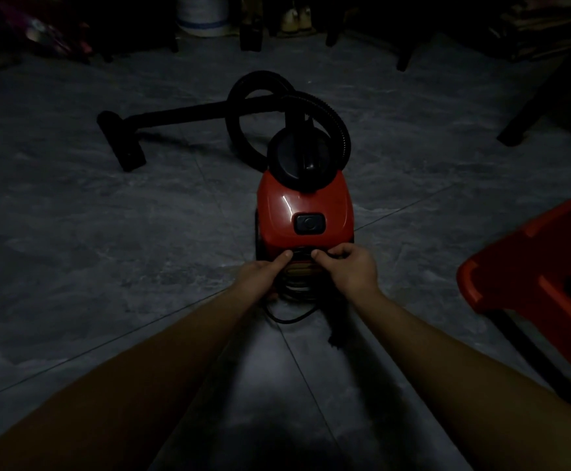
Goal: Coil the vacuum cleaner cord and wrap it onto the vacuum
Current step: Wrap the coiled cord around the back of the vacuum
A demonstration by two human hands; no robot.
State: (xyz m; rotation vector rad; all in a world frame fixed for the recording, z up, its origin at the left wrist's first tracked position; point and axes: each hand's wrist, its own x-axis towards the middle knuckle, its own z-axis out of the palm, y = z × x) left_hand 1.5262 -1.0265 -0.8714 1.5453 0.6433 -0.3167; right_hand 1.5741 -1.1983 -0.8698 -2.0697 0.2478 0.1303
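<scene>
Cord [296, 289] at vacuum [306, 205] rear edge — left hand [263, 272], right hand [352, 266] pinching

The red vacuum [306, 207] stands upright on the floor; its black cord [292, 290] lies coiled at its near end.

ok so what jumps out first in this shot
The red vacuum cleaner stands mid-floor, its black hose looping behind. The left hand and right hand grip the black cord at its near end. A red plastic stool sits at the right edge.
</scene>
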